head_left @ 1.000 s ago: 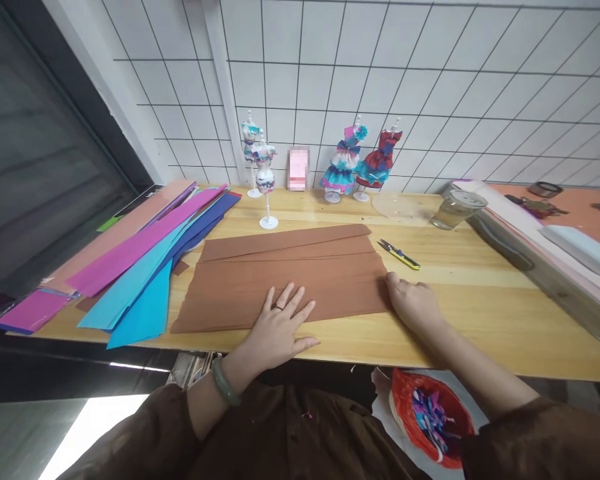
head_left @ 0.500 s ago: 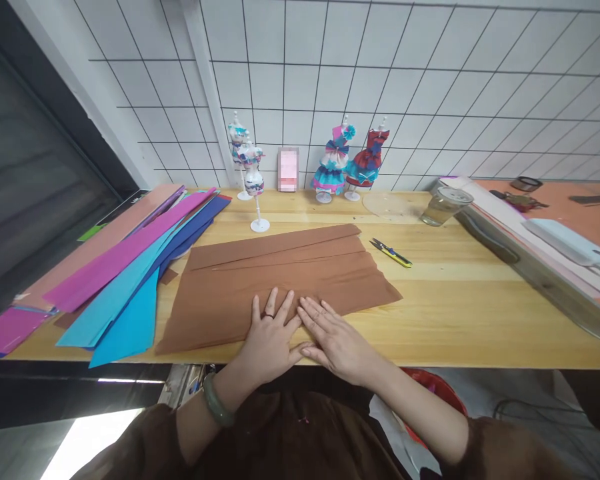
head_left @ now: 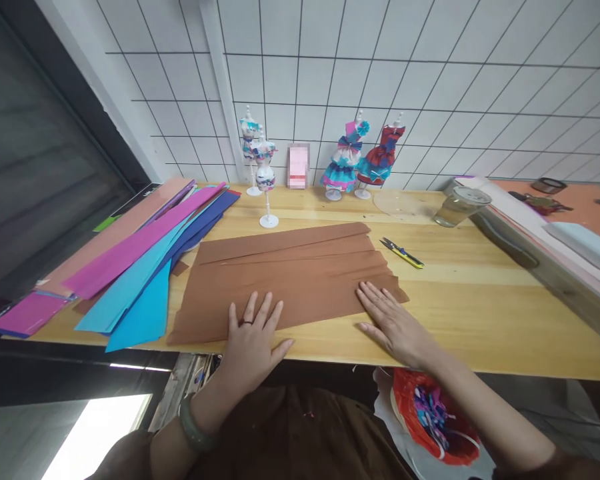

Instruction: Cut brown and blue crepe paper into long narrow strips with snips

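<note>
A wide brown sheet point(head_left: 290, 283), folded over in strips along its far side, lies flat on the wooden table and looks like crepe paper or thin cloth. My left hand point(head_left: 253, 337) rests on its near edge left of the middle, fingers spread, thumb pointing right. Near the sheet's right end, my right hand point(head_left: 393, 323) lies flat with its fingertips on the brown material and the thumb over bare wood. Neither hand grips anything. Yellow thread snips point(head_left: 403, 253) lie beyond the right hand, just off the sheet's right side.
Folded coloured sheets point(head_left: 145, 247) are heaped at the left. Small dress forms point(head_left: 343, 163) in miniature outfits and a pink card point(head_left: 299, 167) stand along the tiled wall. A lidded glass jar point(head_left: 461, 205) stands back right. Below the table edge hangs a red bag of scraps point(head_left: 433, 413).
My hands have moved apart from the middle: the right has slid to the sheet's right end, the left a little to the left. The view has shifted slightly.
</note>
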`<state>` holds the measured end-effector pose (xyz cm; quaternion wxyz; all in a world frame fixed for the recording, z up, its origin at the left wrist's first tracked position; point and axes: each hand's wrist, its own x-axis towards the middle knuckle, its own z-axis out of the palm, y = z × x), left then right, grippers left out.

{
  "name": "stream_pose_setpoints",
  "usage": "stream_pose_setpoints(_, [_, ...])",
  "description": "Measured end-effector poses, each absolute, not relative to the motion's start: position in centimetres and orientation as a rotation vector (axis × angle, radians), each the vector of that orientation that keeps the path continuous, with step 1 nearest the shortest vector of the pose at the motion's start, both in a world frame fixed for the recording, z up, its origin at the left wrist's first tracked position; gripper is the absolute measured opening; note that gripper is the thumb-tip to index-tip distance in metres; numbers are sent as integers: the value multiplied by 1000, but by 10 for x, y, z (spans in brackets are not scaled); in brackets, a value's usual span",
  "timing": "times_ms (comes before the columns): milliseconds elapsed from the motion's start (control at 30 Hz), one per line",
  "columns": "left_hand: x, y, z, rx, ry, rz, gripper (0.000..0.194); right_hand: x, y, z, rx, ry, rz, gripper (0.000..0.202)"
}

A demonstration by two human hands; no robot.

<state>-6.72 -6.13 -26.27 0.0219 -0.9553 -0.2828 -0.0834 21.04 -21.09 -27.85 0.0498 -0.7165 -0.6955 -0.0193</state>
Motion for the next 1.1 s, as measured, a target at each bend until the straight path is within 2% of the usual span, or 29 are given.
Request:
stream_pose_setpoints(700, [-191,-34,-273,-2541,-1455,-278,69,235,-224,-303,-2206,-2020,-262,67])
stream_pose_setpoints(800, [-175,-44,-264,-2565,-1385,-380,59,234,-223,-300,-2178,-2021,-231,60])
stream_pose_setpoints(967, [-135,-67,-252,-2816,-979,-505,34,231,-222,-293,-2146,-2028,-204,54])
stream_pose_setpoints(1100, [-128,-73,-255,-2875,-916,-482,26,233,-221,-294,-2127,-2051,-181,54])
